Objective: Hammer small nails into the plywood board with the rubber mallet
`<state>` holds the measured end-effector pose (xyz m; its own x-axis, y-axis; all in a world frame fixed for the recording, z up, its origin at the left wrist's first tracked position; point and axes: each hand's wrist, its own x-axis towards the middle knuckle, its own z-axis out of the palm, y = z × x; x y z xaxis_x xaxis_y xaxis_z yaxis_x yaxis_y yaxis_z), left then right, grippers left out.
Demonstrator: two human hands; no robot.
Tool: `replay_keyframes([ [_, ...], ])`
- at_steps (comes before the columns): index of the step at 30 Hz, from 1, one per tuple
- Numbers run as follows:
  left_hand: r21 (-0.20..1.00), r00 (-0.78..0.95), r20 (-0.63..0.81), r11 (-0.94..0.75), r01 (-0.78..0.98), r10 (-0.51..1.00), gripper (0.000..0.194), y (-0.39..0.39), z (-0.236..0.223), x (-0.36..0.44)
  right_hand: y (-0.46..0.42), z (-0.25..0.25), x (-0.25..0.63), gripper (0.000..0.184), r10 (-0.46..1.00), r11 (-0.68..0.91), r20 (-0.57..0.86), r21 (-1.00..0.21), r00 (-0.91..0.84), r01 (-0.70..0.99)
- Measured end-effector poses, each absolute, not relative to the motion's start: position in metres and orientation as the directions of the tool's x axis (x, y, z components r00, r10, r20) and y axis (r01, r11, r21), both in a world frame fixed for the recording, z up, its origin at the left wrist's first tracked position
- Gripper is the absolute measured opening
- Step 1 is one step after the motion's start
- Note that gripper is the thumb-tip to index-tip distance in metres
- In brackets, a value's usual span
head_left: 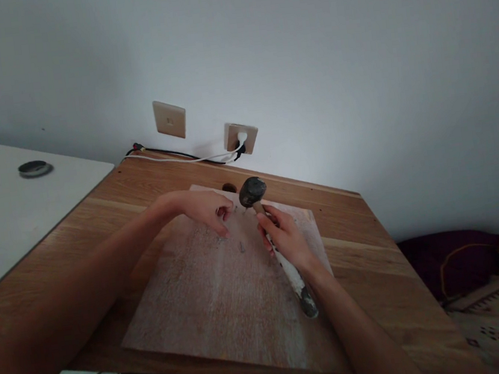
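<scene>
Hammer is clasped by the right hand close beneath its head, presumably for control, over the board that the table supports. The left hand, fingers parted and seemingly empty, hovers nearby.

The right hand holds one hammer; beneath both hands lies one board; beyond them are two wall plates; left of the left hand, one dark disc.

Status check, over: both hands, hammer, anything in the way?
Right hand gripping hammer by the handle. Left hand open over board, close to the hammer's head. Cables along table's back edge, apart from hammer.
</scene>
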<state>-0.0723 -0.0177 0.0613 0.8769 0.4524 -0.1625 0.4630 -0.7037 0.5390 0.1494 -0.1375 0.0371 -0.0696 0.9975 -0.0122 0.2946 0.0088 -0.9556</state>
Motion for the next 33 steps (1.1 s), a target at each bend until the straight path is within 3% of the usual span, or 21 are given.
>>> replay_keyframes([
  [4,0.431,0.889,-0.240,-0.777,0.458,0.391,0.006,-0.035,0.060,-0.061,-0.137,0.036,0.152,0.029,0.998,-0.006,-0.026,-0.959,-0.065,0.282],
  [7,0.396,0.896,-0.216,-0.803,0.445,0.389,0.006,-0.034,0.058,-0.059,-0.138,0.035,0.153,0.031,0.997,-0.007,-0.028,-0.960,-0.069,0.279],
  [9,0.386,0.865,-0.177,-0.776,0.499,0.469,0.006,-0.026,0.060,-0.064,-0.139,0.034,0.152,0.031,0.998,0.000,-0.020,-0.960,-0.067,0.279],
  [12,0.399,0.803,-0.059,-0.724,0.563,0.593,0.010,-0.012,0.065,-0.075,-0.140,0.034,0.152,0.031,0.998,0.019,0.001,-0.961,-0.065,0.275],
  [16,0.411,0.783,0.052,-0.727,0.549,0.620,0.017,-0.001,0.062,-0.083,-0.141,0.033,0.152,0.032,0.997,0.030,0.012,-0.963,-0.071,0.267],
  [22,0.468,0.839,0.086,-0.765,0.443,0.538,0.012,0.004,0.046,-0.079,-0.141,0.035,0.150,0.034,0.996,-0.003,-0.026,-0.967,-0.085,0.256],
  [30,0.452,0.800,0.070,-0.733,0.508,0.596,0.015,-0.007,0.047,-0.073,-0.142,0.035,0.150,0.035,0.995,-0.005,-0.032,-0.963,-0.097,0.268],
  [33,0.496,0.778,0.064,-0.697,0.519,0.625,0.011,-0.004,0.041,-0.072,-0.142,0.033,0.151,0.035,0.994,0.001,-0.026,-0.966,-0.103,0.258],
])
